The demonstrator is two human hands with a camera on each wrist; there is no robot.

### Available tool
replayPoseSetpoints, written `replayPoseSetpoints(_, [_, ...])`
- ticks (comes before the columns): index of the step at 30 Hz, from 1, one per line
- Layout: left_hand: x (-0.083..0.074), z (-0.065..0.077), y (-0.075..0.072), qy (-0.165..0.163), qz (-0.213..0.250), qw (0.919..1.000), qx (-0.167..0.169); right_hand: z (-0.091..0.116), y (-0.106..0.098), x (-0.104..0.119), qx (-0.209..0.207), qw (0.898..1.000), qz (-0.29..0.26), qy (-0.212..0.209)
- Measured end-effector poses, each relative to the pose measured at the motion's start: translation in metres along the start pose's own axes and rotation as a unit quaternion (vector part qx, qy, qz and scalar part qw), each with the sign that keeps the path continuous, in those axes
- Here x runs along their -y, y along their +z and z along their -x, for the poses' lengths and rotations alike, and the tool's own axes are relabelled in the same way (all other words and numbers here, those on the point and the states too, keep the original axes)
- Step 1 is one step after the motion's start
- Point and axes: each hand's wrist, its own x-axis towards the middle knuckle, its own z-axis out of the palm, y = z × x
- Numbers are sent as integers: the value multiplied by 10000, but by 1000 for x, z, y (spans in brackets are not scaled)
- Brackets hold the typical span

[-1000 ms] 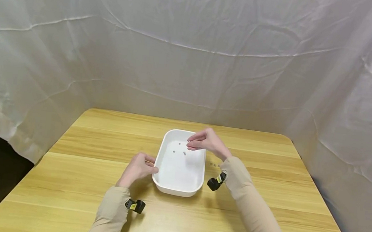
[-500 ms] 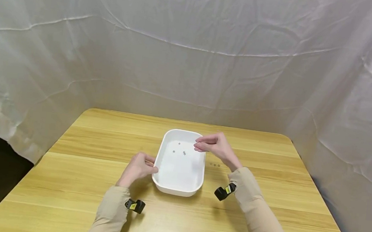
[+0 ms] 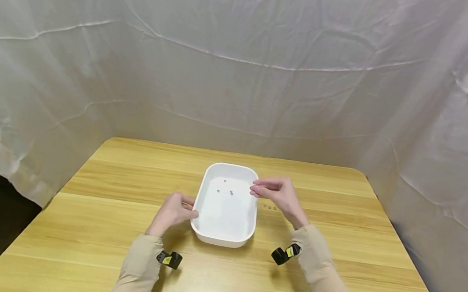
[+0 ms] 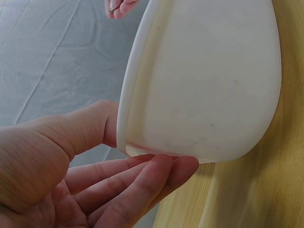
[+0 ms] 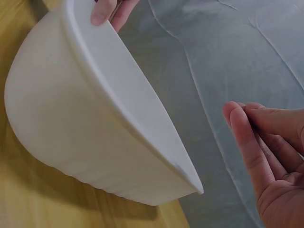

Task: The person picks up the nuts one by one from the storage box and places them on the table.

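A white rectangular tray stands on the wooden table, several small metal nuts scattered over its floor. My left hand grips the tray's left side near the front corner. Its thumb lies at the rim and the other fingers bend against the outer wall. Over the tray's right rim hovers my right hand, thumb and fingertips pinched together. A tiny dark bit shows between them in the right wrist view; it looks like a nut, mostly hidden by the fingers.
Three more small nuts lie in a row on the table, just right of the tray. A pale fabric curtain hangs behind the table and along its sides.
My right hand has drawn back to the right, from above the tray's inside to its right rim, fingers still pinched. The left hand and the tray have stayed in place.
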Motion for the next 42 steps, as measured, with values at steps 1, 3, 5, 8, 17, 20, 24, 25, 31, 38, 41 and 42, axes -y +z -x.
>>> replayPoseSetpoints(1, [0,0,0,-10,3,10000,2,1,0,-2,-53,10000,-44,-16])
replayPoseSetpoints(3, [0,0,0,-24,18,10000,14,4,-1,-6,-175,9997,-159,-76])
replayPoseSetpoints(5, [0,0,0,-27,16,10000,32,7,-2,-11,-298,9992,-260,-114])
replayPoseSetpoints(8, [0,0,0,-29,10,10000,38,10,-5,-18,-479,9979,-400,-182])
replayPoseSetpoints(17, [1,-1,0,63,54,10000,43,21,-14,-39,-943,9930,-691,-145])
replayPoseSetpoints(20, [1,-1,1,39,83,9999,42,24,-18,-45,-1048,9919,-706,-133])
replayPoseSetpoints(24, [1,-1,1,-2,92,10000,22,26,-24,-50,-1164,9904,-737,-128])
replayPoseSetpoints(25, [1,-1,1,-5,98,10000,16,26,-26,-51,-1194,9899,-757,-128])
replayPoseSetpoints(31, [-1,-1,0,25,53,10000,4,26,-33,-53,-1353,9877,-780,-54])
replayPoseSetpoints(38, [0,0,0,18,35,10000,3,28,-37,-58,-1503,9860,-727,-17])
replayPoseSetpoints(41, [0,0,0,34,37,10000,7,29,-40,-62,-1569,9854,-655,103])
replayPoseSetpoints(42, [0,0,0,36,32,10000,15,30,-40,-63,-1569,9856,-609,151])
